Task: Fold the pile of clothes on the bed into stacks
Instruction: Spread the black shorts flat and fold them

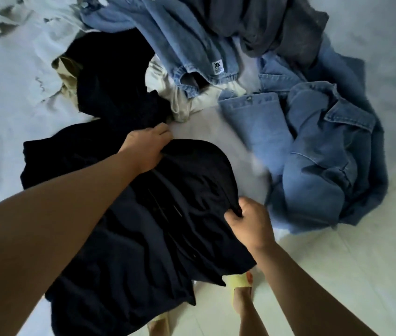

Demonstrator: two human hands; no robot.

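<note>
A dark navy garment [158, 226] lies crumpled at the near edge of the bed, part of it hanging over the edge. My left hand [146, 147] grips its far edge, fingers curled into the cloth. My right hand [250, 221] pinches a fold at its near right edge. Behind lies the pile: another dark garment [109, 81], blue jeans with a white label [192, 44], a denim jacket [325, 154], a grey garment [277, 25] and a white piece [185, 103].
The pale bed sheet [10, 93] spreads to the left and far right. A light tiled floor [362, 263] lies on the right. My foot in a yellow sandal [240, 282] stands below the bed's edge.
</note>
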